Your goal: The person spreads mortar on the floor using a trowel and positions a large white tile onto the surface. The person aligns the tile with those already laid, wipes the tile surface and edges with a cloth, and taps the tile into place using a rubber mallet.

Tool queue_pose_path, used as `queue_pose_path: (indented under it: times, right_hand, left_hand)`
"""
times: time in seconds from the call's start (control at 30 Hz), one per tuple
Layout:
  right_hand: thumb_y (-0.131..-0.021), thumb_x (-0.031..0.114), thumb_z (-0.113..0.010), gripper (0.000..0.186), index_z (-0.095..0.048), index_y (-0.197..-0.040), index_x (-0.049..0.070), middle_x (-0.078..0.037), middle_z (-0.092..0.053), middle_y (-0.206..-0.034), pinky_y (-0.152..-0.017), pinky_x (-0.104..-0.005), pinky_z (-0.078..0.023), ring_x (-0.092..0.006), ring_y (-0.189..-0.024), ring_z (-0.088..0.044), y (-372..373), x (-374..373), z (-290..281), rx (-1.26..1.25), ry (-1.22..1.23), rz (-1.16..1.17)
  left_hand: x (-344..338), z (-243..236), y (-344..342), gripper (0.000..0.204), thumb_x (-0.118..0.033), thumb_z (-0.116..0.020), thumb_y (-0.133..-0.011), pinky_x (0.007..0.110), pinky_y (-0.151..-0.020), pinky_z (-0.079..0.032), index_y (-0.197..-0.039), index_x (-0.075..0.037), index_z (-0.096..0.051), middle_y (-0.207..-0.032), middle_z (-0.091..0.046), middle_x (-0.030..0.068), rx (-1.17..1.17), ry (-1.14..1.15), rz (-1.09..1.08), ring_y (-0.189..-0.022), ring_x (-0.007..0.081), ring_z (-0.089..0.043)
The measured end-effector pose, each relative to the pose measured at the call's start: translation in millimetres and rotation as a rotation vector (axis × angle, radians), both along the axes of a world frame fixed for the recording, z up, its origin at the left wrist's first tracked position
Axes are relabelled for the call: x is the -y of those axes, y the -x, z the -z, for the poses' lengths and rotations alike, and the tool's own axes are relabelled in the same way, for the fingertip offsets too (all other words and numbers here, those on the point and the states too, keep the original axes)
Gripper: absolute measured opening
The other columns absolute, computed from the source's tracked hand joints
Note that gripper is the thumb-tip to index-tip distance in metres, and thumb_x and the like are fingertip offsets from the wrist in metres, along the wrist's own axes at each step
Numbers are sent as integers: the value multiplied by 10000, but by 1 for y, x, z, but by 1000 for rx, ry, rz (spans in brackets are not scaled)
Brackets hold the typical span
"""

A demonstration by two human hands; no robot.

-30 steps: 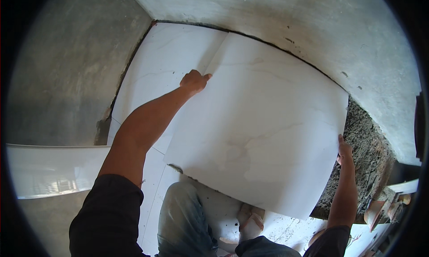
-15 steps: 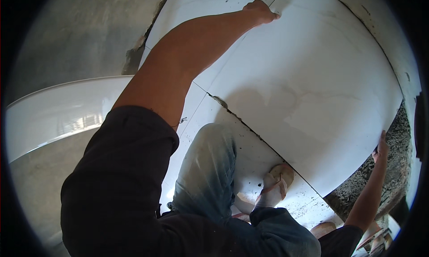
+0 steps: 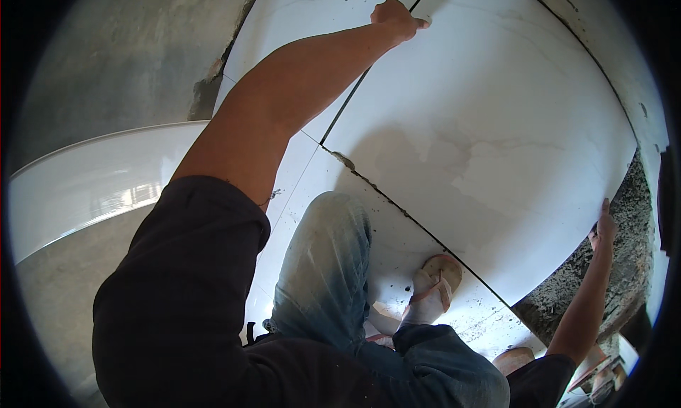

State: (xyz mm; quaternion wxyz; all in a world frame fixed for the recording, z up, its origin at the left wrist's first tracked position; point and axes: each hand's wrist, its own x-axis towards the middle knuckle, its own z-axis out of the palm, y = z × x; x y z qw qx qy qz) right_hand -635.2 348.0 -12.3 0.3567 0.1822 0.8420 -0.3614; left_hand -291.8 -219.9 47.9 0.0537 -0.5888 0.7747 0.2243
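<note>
A large white tile (image 3: 482, 146) with faint grey veining lies in front of me, dark gaps along its left and near edges. My left hand (image 3: 396, 19) reaches far out over the gap on the tile's left side. Its fingers are curled, with one digit stretched over the tile; anything inside the grip is hidden. At the tile's right edge my right hand (image 3: 604, 226) grips the rim, thumb on top, the other fingers mostly out of sight below. Dark, crumbly mortar bed (image 3: 567, 294) shows beside that edge.
White tiles (image 3: 386, 231) with crumbs of debris lie under my sandalled foot (image 3: 438, 280). A glossy white strip (image 3: 106, 174) curves across the left, beside grey concrete (image 3: 135, 53). A pale wall (image 3: 603, 25) borders the tile's far right side.
The thin seam left of the large tile has widened into a dark gap. My left hand appears slightly farther left; my right hand keeps its hold on the edge.
</note>
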Motion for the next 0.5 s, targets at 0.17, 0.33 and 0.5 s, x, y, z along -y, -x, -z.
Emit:
queue_pose_path:
  times: [0.17, 0.33, 0.5]
  right_hand:
    - [-875, 651, -528, 780, -514, -1283, -14, -125, -570, -1224, -839, -429, -521, -253, -1061, -595, -1, 1, -2, -4, -5, 10]
    - [-879, 640, -532, 703, -589, -1153, -6, -104, -610, -1096, -673, -376, -555, -230, -921, -630, -4, 9, -6, -74, -144, -57]
    - [-897, 592, -542, 612, -617, -1060, 7, -89, -626, -965, -513, -306, -527, -196, -779, -636, -14, 20, -13, -189, -167, -119]
  left_hand:
    - [5, 11, -8, 629, -578, -704, -769, 351, -561, -541, -965, 17, -643, -799, -671, 76, 102, 15, 120, -684, 210, -654]
    - [-9, -24, 24, 339, -292, -655, -834, 386, -775, -553, -1012, -4, -654, -983, -684, 184, -358, 179, 173, -895, 327, -669]
    - [-10, -69, 0, 435, -334, -597, -868, 422, -930, -475, -1158, -9, -605, -1123, -637, 212, -507, 302, 424, -1071, 365, -593]
